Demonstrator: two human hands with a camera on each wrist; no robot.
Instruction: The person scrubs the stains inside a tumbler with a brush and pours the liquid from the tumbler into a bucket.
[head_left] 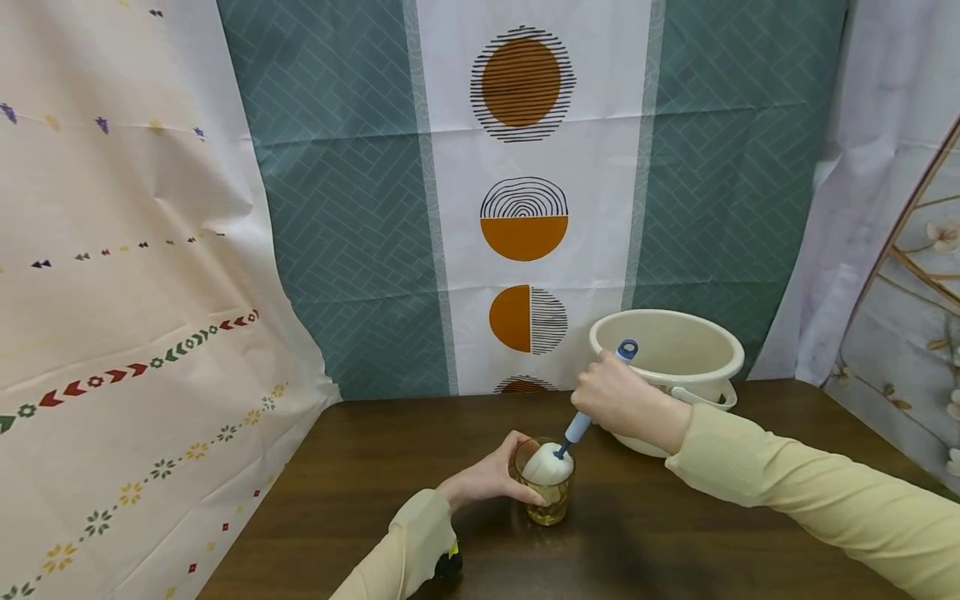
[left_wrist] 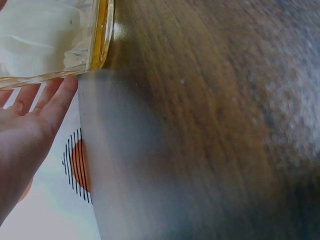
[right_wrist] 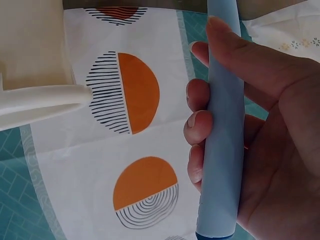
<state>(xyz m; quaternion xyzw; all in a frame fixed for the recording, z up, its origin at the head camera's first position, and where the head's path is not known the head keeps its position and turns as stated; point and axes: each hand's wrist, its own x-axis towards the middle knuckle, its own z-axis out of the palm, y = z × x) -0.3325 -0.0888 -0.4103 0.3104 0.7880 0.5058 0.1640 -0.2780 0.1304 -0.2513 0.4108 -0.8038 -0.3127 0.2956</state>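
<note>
An amber glass tumbler point(head_left: 551, 505) stands on the table, and my left hand point(head_left: 495, 477) grips it from the left, thumb in front. A white sponge head fills the inside of the glass. It belongs to a cup brush point(head_left: 577, 428) with a light blue handle and a dark blue hanging loop, slanting up to the right. My right hand point(head_left: 621, 398) holds that handle from above. In the right wrist view, fingers and thumb wrap the handle; the sponge is out of sight there. The left wrist view shows the glass point(left_wrist: 102, 37) only partly, with fingers point(left_wrist: 62, 102) against it.
Behind my right hand stands a cream bucket point(head_left: 701, 373) with its carrying handle hanging at the front. The brown wooden table point(head_left: 360, 467) ends at a patterned curtain point(head_left: 352, 208). A black item point(head_left: 448, 567) sits at my left wrist.
</note>
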